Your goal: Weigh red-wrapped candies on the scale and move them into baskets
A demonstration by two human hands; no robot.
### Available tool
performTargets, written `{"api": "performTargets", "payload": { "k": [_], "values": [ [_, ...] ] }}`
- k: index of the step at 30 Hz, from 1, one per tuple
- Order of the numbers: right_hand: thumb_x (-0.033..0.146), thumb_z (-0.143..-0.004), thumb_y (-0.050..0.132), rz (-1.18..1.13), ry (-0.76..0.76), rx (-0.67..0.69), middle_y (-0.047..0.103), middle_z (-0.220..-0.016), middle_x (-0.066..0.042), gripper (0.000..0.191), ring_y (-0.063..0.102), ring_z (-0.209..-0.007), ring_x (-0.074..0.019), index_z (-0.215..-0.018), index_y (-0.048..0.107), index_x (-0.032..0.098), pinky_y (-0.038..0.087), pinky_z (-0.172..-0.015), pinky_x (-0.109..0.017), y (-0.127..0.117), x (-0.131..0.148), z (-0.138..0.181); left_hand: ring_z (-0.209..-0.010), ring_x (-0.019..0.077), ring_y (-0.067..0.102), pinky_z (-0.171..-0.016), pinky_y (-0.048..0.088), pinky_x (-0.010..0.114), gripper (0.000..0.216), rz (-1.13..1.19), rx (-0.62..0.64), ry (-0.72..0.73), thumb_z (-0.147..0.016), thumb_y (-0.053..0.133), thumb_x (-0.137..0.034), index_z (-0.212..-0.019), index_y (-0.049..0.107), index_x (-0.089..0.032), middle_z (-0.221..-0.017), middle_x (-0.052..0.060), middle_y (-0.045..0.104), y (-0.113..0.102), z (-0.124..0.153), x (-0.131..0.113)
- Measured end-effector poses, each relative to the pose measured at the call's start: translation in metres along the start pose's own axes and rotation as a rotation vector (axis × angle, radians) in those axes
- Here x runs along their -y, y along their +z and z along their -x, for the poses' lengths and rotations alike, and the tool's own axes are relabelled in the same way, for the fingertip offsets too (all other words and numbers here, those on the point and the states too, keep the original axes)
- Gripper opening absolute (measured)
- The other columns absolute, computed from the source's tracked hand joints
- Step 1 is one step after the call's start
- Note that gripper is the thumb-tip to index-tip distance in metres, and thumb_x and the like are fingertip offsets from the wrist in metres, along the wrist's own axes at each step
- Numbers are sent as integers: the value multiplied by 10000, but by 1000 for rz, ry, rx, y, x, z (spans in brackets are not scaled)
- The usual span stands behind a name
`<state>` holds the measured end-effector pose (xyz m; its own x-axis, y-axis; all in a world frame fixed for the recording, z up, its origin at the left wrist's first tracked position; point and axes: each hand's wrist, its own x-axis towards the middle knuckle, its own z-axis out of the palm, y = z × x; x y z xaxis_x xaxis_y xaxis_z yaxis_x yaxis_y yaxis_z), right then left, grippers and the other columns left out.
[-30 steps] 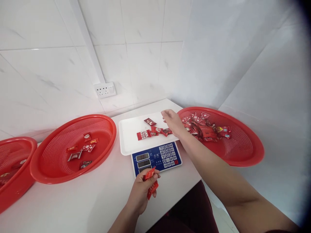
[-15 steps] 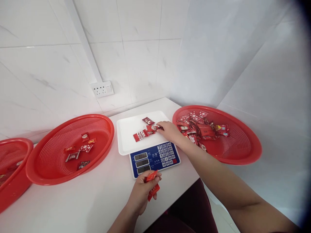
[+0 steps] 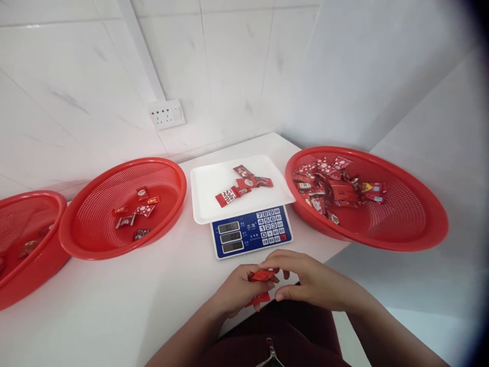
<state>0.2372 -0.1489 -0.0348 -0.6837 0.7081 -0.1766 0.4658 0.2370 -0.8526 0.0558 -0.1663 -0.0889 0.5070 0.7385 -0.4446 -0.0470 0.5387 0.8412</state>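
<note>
Red wrapped candies point(image 3: 261, 299) are gripped in my left hand point(image 3: 242, 290), just in front of the scale. My right hand point(image 3: 301, 280) is beside it, its fingers curved and apart, the fingertips close to the held candies; nothing shows between thumb and fingers. Behind the hands stands a digital weighing scale point(image 3: 250, 232) with a blue keypad panel and three small displays. On its white pan point(image 3: 206, 204) lie several red and dark red wrapped candies point(image 3: 228, 196), loosely overlapping.
A red basket point(image 3: 416, 224) on the right holds a pile of wrapped candies. Left of the scale, another red basket point(image 3: 84, 214) has several scattered candies. A third red basket point(image 3: 34, 275) stands at the far left. A wall socket point(image 3: 167, 114) is behind the white table point(image 3: 168, 311).
My right hand has left the candies on the pan and come back to my left hand, which still holds the red candies. The view has shifted, so the baskets and scale appear higher.
</note>
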Motion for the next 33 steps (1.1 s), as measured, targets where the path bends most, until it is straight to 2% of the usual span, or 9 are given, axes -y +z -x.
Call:
{"api": "performTargets", "payload": {
  "k": [4,8,11,14,18,21,25,28,33],
  "values": [
    [249,-848,560,-41,61,-33,595,-997,-20,305,565,-890,-141,-1136,630,323,448,-807,-268,16,-12,8,-456,67,424,-402,368,202,252,-105,152,-50,-699,663,-370,-772,647,-129,-596,-21,518,1,0,2],
    [248,-873,510,-38,44,-73,612,-917,-31,213,578,-846,-145,-993,684,266,455,-769,-269,21,-16,8,-450,67,421,-413,371,214,297,-155,220,-102,-693,661,-423,-731,600,-134,-558,-54,455,-2,-3,8],
    [281,-867,520,-43,40,-161,628,-902,-38,167,574,-833,-156,-934,666,234,456,-760,-283,21,-19,5,-476,66,436,-428,374,209,294,-56,181,-97,-672,696,-394,-778,597,-138,-598,-47,481,-4,-5,11],
    [341,-857,528,-95,77,-333,630,-887,-43,171,568,-827,-169,-915,634,221,458,-763,-309,18,-23,2,-566,71,481,-476,409,206,276,136,86,-60,-649,729,-291,-852,604,-152,-779,-3,558,-9,-5,9],
    [385,-825,557,-382,117,-494,627,-923,-44,207,571,-761,-154,-941,601,219,483,-670,-300,16,-29,-2,-783,112,543,-666,478,258,424,346,95,-11,-584,739,-95,-981,627,-195,-1029,38,576,-15,-3,4],
    [369,-806,593,-706,120,-498,623,-874,-19,195,578,-750,-137,-947,577,236,484,-595,-259,19,-32,-3,-815,125,574,-761,467,293,546,414,130,0,-566,753,-38,-1068,617,-206,-987,35,597,-17,-2,3],
    [330,-777,641,-983,176,-514,623,-893,5,287,590,-810,-125,-1045,548,283,486,-612,-236,24,-36,-6,-735,116,618,-745,462,282,567,448,112,4,-586,787,-63,-1101,596,-203,-838,7,626,-16,-3,5],
    [324,-750,676,-963,173,-534,627,-891,9,291,582,-785,-110,-1019,577,270,483,-659,-245,25,-39,-9,-756,137,645,-736,486,298,538,449,92,-9,-567,810,-76,-1051,612,-200,-847,2,633,-16,-3,6],
    [352,-727,693,-851,110,-574,606,-793,19,264,542,-663,-100,-949,597,245,454,-603,-253,22,-35,-14,-708,145,655,-667,515,297,469,404,108,-38,-574,816,-114,-992,615,-184,-824,5,637,-17,-2,6]
  ]
}}
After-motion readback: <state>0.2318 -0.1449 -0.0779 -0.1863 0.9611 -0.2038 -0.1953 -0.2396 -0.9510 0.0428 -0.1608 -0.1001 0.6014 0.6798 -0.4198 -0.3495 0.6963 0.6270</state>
